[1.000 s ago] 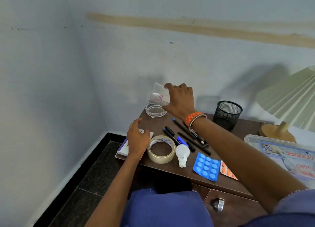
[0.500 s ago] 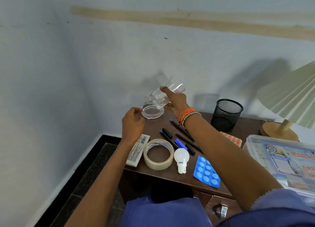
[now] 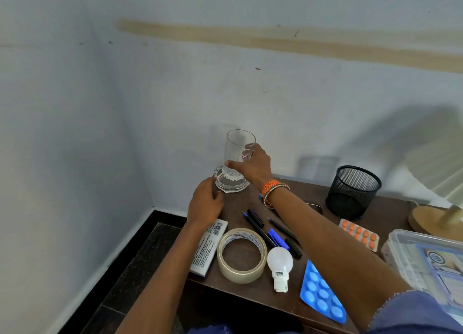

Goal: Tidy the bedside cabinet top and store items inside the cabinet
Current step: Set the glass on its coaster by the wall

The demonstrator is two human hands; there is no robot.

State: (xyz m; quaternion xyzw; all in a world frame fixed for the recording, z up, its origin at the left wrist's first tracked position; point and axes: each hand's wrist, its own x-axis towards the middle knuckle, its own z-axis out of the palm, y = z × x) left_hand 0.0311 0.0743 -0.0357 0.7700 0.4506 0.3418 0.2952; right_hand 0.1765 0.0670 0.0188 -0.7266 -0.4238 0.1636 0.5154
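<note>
A clear drinking glass (image 3: 238, 148) stands upright on a clear glass coaster (image 3: 231, 183) at the cabinet's far left corner. My right hand (image 3: 253, 167) is wrapped around the glass's lower part. My left hand (image 3: 206, 204) touches the coaster's near edge with curled fingers. On the dark wooden cabinet top (image 3: 318, 223) lie a white box (image 3: 209, 248), a tape roll (image 3: 241, 254), several pens (image 3: 271, 234), a white bulb (image 3: 280, 264), a blue pill strip (image 3: 322, 293) and an orange pill strip (image 3: 359, 234).
A black mesh pen holder (image 3: 353, 192) stands at the back. A lamp base (image 3: 434, 219) and a clear first-aid box (image 3: 426, 258) fill the right side. White walls close the back and left. Dark floor (image 3: 125, 278) lies left of the cabinet.
My right hand has turned the glass from tilted to upright and set it on the coaster. My left hand has moved from the white box up to the coaster's edge.
</note>
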